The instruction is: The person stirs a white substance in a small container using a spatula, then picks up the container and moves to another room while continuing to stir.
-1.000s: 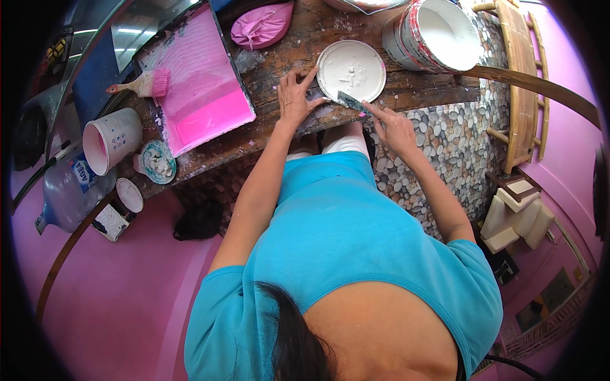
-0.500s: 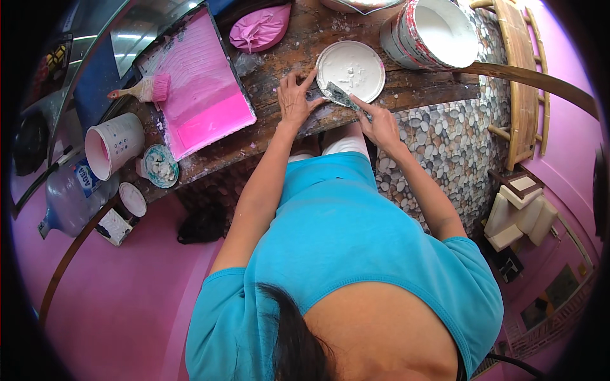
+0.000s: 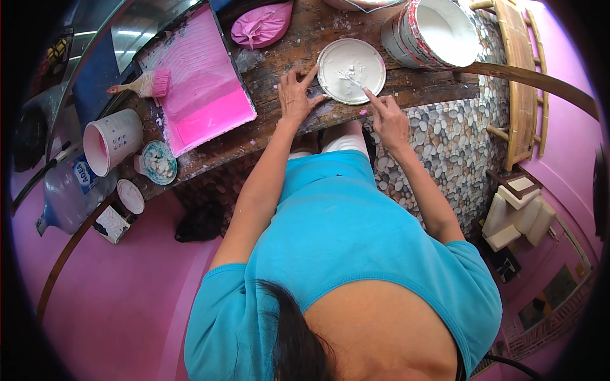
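A round white bucket lid (image 3: 333, 57) lies near the table's front edge, with white lumpy paste smeared on its inside. My left hand (image 3: 295, 98) rests at the lid's left side. Its thumb and forefinger are spread apart at the rim, with nothing held between them. My right hand (image 3: 389, 120) is closed on a putty knife (image 3: 355, 81), the forefinger stretched along it. The knife is turned nearly edge-on, so it looks thin, and its tip is in the paste. Its handle is mostly hidden by my fingers.
Left stands a paint tray (image 3: 213, 117) of pink paint, a brush (image 3: 146, 85) on its edge. Nearby are a white bucket (image 3: 121, 136), a small paste tub (image 3: 159, 163) and a plastic bottle (image 3: 63, 197). A large white-filled bucket (image 3: 406, 47) and pink bundle (image 3: 262, 26) stand farther back.
My right hand has shifted slightly right and down and turned the putty knife from flat to edge-on. Its tip has moved from the lid's left rim into the paste. My left hand stays put.
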`<state>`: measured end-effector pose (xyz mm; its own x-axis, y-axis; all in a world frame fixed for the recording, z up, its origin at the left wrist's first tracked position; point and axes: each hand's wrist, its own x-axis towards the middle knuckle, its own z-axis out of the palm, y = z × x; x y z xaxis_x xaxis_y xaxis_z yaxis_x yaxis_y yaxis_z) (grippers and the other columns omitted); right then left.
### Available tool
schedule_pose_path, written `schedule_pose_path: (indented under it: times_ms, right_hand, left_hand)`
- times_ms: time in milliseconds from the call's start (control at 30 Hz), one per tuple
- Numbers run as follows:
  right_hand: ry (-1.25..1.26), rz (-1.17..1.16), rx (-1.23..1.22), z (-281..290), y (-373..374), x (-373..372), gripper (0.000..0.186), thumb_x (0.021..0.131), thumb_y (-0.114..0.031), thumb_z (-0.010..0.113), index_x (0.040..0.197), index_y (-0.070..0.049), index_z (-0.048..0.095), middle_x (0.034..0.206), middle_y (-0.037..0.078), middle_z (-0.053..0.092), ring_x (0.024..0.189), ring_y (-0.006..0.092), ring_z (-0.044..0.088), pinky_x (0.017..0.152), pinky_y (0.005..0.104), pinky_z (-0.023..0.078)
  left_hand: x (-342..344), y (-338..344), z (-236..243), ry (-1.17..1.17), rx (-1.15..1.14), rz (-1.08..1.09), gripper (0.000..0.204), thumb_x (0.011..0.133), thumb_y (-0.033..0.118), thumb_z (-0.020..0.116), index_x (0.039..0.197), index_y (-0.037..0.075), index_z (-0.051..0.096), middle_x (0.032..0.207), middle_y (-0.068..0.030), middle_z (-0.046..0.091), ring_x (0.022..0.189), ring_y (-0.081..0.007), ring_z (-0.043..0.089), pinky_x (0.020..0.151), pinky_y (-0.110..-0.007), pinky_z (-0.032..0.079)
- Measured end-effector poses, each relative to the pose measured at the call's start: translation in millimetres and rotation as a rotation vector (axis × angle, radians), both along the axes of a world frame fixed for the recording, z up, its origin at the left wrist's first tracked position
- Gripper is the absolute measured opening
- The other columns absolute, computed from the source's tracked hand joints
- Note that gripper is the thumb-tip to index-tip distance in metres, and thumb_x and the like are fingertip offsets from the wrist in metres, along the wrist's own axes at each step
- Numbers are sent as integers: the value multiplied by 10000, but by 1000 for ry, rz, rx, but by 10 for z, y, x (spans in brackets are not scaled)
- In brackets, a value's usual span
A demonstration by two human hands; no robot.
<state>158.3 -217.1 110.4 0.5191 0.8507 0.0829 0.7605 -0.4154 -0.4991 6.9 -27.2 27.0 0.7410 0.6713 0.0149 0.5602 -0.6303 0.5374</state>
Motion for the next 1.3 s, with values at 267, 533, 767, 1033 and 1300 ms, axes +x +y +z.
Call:
schedule_pose_path:
  times_ms: [267, 533, 767, 1033, 1300]
  right_hand:
    - [108, -96, -100, -54, 10, 45, 521, 866, -47, 585, 1336, -271, 560, 846, 102, 606, 704, 285, 618, 630, 389, 487]
    - [343, -83, -133, -15, -24, -35, 471, 878, -68, 568, 1322, -225, 571, 948, 182, 667, 826, 357, 646, 736, 413, 494]
    - [402, -81, -164, -113, -22, -277, 466, 868, -82, 563, 1313, -218, 577, 920, 193, 647, 835, 375, 631, 739, 442, 495]
    - [313, -114, -179, -124, 106, -578, 508, 864, -60, 539, 1355, -191, 530, 813, 192, 553, 745, 381, 600, 685, 477, 481]
    - [434, -305, 229, -302, 321, -484, 486, 898, -58, 519, 1380, -115, 495, 1095, 271, 610, 996, 409, 606, 869, 421, 474]
  left_hand:
    - [-2, 28, 25, 0, 39, 24, 798, 569, 339, 860, 1312, 308, 571, 1150, -69, 486, 1075, -278, 448, 892, -422, 387]
    - [-25, -1, -21, 13, 11, 20, 813, 577, 373, 856, 1332, 339, 557, 1179, -82, 470, 1107, -295, 438, 909, -446, 391]
    - [-16, 10, 11, 17, -16, 17, 815, 579, 356, 858, 1335, 342, 553, 1194, -89, 467, 1125, -302, 437, 915, -451, 393]
    - [-7, -11, -9, 9, 34, 10, 817, 582, 362, 857, 1338, 345, 549, 1196, -93, 465, 1128, -306, 435, 914, -458, 393]
    - [15, -25, 5, -12, 9, 17, 800, 557, 349, 863, 1304, 308, 580, 1175, -78, 486, 1112, -300, 444, 916, -445, 385]
